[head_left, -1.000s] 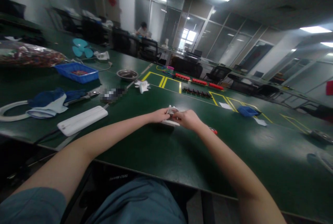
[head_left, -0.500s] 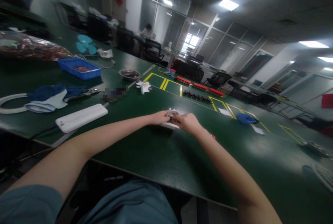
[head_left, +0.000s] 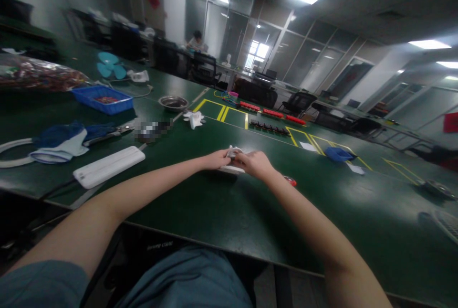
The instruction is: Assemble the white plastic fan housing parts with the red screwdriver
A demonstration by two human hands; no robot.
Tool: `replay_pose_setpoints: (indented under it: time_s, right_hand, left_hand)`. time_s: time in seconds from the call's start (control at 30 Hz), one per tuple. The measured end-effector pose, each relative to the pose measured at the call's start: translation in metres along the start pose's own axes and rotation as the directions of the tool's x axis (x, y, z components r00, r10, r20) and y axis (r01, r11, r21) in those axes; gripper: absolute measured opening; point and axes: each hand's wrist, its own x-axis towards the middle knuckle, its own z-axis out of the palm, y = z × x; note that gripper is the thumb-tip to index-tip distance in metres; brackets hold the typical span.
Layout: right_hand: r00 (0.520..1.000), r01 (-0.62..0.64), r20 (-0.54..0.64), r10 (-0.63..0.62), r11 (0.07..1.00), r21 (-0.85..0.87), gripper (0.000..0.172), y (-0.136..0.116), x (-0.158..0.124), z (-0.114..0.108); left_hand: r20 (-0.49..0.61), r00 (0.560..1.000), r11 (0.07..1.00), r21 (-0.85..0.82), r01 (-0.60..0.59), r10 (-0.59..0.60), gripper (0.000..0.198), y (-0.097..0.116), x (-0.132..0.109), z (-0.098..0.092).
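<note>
My left hand and my right hand meet over the green table, fingers closed on a small white object. Its lower part looks like a flat white block; a greyish-white piece pokes up between the fingertips. My fingers cover most of it, so its kind cannot be made out. Just past my right wrist lies a small red item, partly hidden by the forearm.
Left on the green table lie a white power strip, blue-and-white gloves, a blue tray and a metal bowl. Ahead are a crumpled white piece, a black rack and red strips. A blue bin stands right.
The view has shifted slightly, and more of the red item shows beside my right wrist. Both hands stay together on the white object, with small finger movements.
</note>
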Motion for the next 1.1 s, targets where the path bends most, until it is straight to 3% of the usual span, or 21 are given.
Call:
replay_pose_setpoints:
  time_s: [0.23, 0.4, 0.53, 0.8, 1.1]
  right_hand:
    - [0.995, -0.085, -0.051, 0.088, 0.995, 0.053, 0.036, 0.000, -0.005, 0.008]
    - [0.979, -0.196, -0.047, 0.200, 0.978, 0.070, 0.036, -0.001, -0.006, 0.011]
    - [0.953, -0.291, -0.057, 0.296, 0.953, 0.085, 0.042, -0.003, -0.005, 0.016]
    - [0.904, -0.392, -0.111, 0.412, 0.905, 0.168, 0.044, -0.007, -0.007, 0.020]
    - [0.868, -0.405, -0.103, 0.486, 0.812, 0.419, 0.041, 0.000, -0.008, 0.031]
  left_hand:
    - [0.039, 0.998, 0.999, -0.032, 0.042, -0.040, 0.062, 0.013, -0.002, -0.002]
    - [0.078, 0.992, 0.995, 0.026, 0.094, -0.096, 0.053, 0.030, -0.004, -0.006]
    - [0.049, 0.995, 0.995, 0.053, 0.081, -0.084, 0.046, 0.036, -0.004, -0.009]
    - [-0.053, 0.980, 0.981, -0.047, 0.188, -0.190, 0.041, 0.039, -0.006, -0.005]
    - [-0.030, 0.989, 0.979, -0.147, 0.141, -0.147, 0.048, 0.032, -0.005, -0.004]
